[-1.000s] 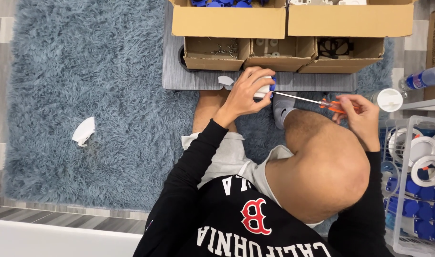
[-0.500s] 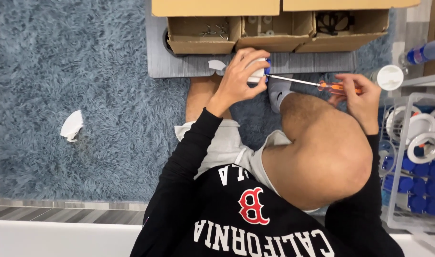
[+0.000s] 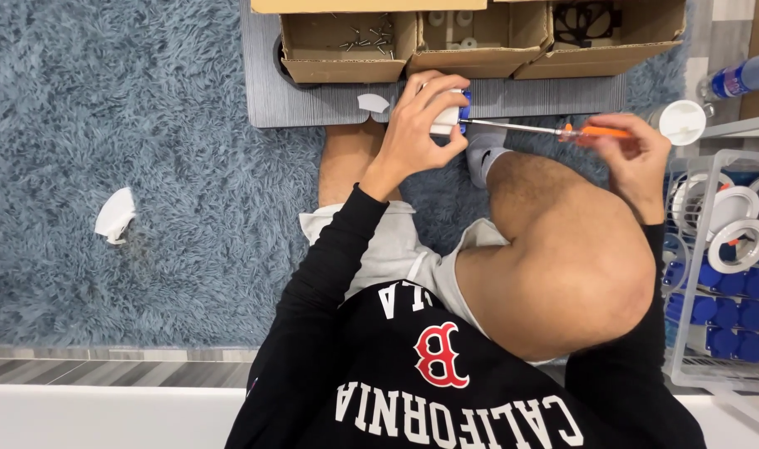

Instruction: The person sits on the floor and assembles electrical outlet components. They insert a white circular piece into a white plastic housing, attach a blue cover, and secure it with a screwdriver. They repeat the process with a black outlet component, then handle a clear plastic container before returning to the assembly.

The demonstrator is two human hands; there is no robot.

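Left hand (image 3: pixel 417 125) around white-and-blue part (image 3: pixel 448 116), right hand (image 3: pixel 633 162) gripping screwdriver (image 3: pixel 533 129).

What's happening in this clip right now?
A person sits on a shaggy blue rug with cardboard boxes in front. The left hand grips a small white and blue part. The right hand holds an orange-handled screwdriver, its tip against that part. A wire rack of white rings and blue pieces stands at the person's right.
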